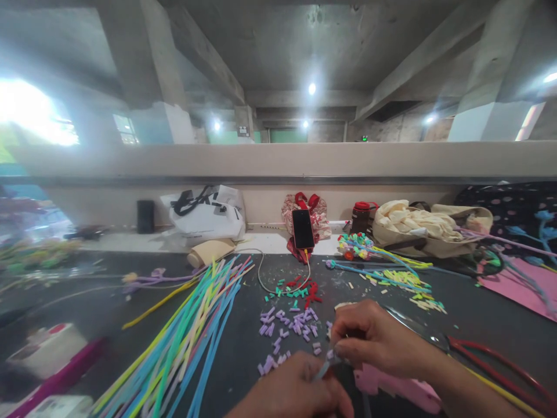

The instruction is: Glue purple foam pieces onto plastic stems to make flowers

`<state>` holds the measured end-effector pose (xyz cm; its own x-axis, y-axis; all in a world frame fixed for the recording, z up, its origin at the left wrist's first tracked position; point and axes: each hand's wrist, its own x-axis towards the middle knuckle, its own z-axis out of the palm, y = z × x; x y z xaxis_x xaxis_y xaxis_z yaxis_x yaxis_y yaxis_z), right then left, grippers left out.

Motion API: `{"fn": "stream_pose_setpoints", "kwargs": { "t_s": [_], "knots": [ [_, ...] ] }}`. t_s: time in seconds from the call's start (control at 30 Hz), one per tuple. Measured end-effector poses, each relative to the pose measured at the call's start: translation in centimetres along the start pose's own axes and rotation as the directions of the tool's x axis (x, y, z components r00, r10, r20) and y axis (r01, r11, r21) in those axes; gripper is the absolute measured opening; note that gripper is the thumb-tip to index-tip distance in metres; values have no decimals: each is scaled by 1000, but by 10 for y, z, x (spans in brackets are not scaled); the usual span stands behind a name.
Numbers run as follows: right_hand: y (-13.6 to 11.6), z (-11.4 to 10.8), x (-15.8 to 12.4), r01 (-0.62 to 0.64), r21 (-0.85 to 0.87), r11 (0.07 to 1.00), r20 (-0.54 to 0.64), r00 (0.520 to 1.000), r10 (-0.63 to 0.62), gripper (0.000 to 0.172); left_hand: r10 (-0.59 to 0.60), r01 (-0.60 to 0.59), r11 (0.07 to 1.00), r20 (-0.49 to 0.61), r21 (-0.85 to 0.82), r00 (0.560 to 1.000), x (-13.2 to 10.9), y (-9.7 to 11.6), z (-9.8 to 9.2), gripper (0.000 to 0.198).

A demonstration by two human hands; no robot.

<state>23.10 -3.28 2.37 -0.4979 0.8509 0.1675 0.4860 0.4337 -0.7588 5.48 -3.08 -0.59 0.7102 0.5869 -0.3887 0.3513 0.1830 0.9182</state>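
My left hand (300,386) is closed around a thin grey-blue stem (322,370), low in the middle of the head view. My right hand (378,339) pinches at the stem's upper end, where a small pale purple piece (331,353) shows between thumb and finger. Both hands almost meet there, and their fingers partly hide the stem. Just left of them lie loose short purple pieces (300,322). Farther back are green pieces (285,293) and red pieces (312,295). A pink strip (398,388) lies under my right wrist.
A bundle of long coloured chenille stems (178,342) lies at left. Red-handled scissors (474,348) are at right, beyond my forearm. A phone (303,228) with a cable (260,276) leans at the back. A white bag (209,212) and a beige bag (426,232) stand along the partition.
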Motion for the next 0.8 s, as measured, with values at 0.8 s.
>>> {"fn": "stream_pose_setpoints", "kwargs": {
  "t_s": [0.8],
  "knots": [
    [15,0,-2,-25,-87,996,208,977,42,7,-84,110,958,-107,264,991,-2,-1,6,29]
  ]
}}
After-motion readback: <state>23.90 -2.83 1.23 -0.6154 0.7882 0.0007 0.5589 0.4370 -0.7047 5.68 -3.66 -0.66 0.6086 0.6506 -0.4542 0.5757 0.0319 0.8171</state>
